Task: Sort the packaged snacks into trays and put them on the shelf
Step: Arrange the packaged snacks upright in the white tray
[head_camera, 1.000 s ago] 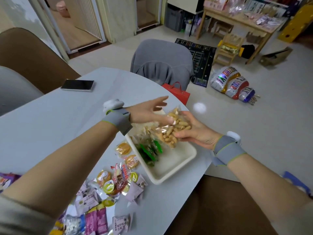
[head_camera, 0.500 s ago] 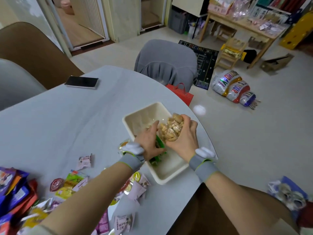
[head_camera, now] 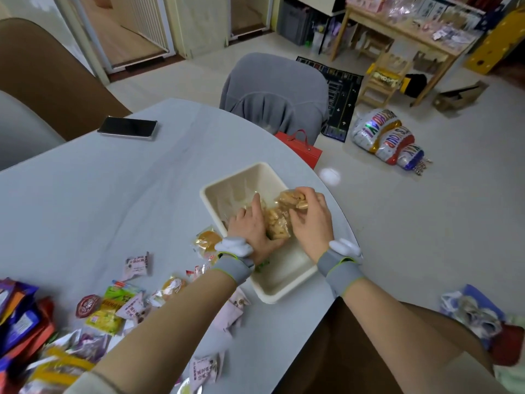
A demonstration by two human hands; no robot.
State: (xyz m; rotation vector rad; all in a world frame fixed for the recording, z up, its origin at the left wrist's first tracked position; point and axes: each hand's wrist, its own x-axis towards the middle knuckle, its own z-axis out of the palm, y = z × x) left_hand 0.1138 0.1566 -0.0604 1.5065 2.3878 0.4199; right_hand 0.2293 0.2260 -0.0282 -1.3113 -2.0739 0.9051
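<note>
Clear snack bag [head_camera: 279, 226] of tan biscuit sticks, in cream tray [head_camera: 272, 285]; right hand [head_camera: 311, 220] grips it, left hand [head_camera: 252, 223] presses flat. Loose packets [head_camera: 119, 305] and phone [head_camera: 127, 127] on surface [head_camera: 99, 200].

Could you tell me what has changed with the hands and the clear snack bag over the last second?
Both hands brought the clear snack bag down into the cream tray. The right hand keeps its grip; the left hand now rests beside it. The phone stayed put.

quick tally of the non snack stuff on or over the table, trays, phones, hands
tray: 1
phone: 1
hands: 2, left hand and right hand
total: 4
</note>
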